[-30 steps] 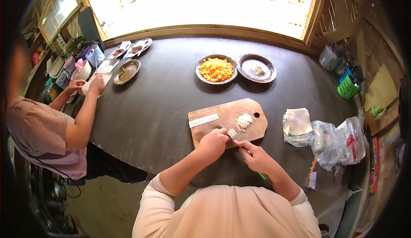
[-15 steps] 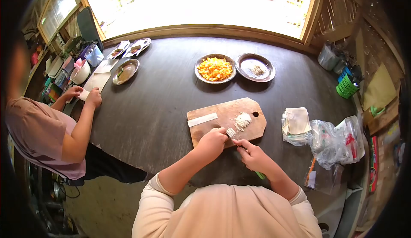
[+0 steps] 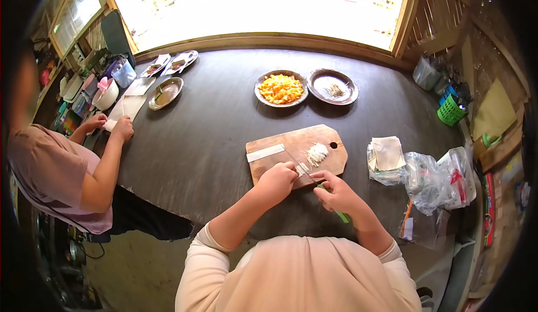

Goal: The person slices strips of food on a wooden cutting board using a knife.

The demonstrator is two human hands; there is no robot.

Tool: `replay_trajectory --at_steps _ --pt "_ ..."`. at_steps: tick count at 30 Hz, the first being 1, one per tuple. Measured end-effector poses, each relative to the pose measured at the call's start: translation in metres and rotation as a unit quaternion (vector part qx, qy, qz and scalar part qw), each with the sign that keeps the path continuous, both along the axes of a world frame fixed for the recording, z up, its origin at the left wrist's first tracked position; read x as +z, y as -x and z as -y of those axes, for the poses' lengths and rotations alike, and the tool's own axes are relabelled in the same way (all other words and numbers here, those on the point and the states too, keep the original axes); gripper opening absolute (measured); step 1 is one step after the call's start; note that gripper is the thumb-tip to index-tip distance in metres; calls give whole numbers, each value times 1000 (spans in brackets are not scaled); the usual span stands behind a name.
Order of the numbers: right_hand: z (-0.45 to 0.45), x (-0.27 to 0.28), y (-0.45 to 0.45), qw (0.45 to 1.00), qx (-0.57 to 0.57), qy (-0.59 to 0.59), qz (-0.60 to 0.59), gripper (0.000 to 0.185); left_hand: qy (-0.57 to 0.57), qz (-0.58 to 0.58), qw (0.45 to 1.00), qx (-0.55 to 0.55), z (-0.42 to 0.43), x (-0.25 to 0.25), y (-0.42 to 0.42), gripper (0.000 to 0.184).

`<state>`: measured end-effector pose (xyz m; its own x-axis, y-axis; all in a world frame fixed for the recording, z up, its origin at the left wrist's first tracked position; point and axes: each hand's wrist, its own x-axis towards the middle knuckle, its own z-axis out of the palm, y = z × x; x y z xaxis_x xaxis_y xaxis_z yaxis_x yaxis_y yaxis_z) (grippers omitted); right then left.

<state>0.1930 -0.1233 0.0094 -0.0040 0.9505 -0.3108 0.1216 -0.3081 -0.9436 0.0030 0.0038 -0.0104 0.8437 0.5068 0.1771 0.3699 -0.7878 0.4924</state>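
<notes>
A wooden cutting board (image 3: 269, 169) lies on the dark table in front of me. My right hand (image 3: 335, 194) is closed round a knife (image 3: 343, 217) with a green handle, its thin blade slanting up and left across the board. Curled on the board's near edge, my left hand (image 3: 277, 178) presses on thin white strips (image 3: 302, 168) beside the blade; its fingertips are partly hidden. A small heap of white shreds (image 3: 318, 154) lies near the board's hole. One long flat white strip (image 3: 265, 153) rests at the board's left side.
Beyond the board stand a bowl of orange chunks (image 3: 281, 89) and a brown plate (image 3: 333, 86) with a few bits. At right lie pale stacked sheets (image 3: 388, 154) and plastic bags (image 3: 428, 180). On the left, a co-worker (image 3: 67, 172) handles a white piece near a small dish (image 3: 166, 93).
The knife blade has swung up and now points away from me to the left across the board. My right hand has shifted slightly; the left stays by the strips.
</notes>
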Motion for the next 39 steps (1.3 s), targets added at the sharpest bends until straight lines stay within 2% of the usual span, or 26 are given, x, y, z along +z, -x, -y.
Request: replay_trajectory --at_steps 4,10,13,18,21,27,33,36,39 --pt "7 8 -5 1000 -8 0 0 43 -2 -35 999 39 6 9 2 18" --pt "17 17 8 996 11 5 91 42 33 -25 998 38 4 7 7 23" --pt "17 16 11 991 39 -24 123 43 35 -54 998 12 2 8 5 26" --pt "12 14 10 987 -3 -30 155 39 42 -23 999 -20 2 10 12 32" --pt "9 10 5 987 -47 -24 149 37 51 -44 997 -26 1 9 14 36" --pt "14 10 7 993 7 -16 115 36 64 -49 996 -26 0 14 13 37" --pt "13 7 1 993 -34 -30 112 35 58 -66 996 -17 3 18 13 37" --pt "15 10 1 994 11 -15 104 35 53 -79 995 -11 4 21 13 37" --pt "13 8 1 995 -9 -14 100 36 56 -75 996 -12 4 20 13 35"
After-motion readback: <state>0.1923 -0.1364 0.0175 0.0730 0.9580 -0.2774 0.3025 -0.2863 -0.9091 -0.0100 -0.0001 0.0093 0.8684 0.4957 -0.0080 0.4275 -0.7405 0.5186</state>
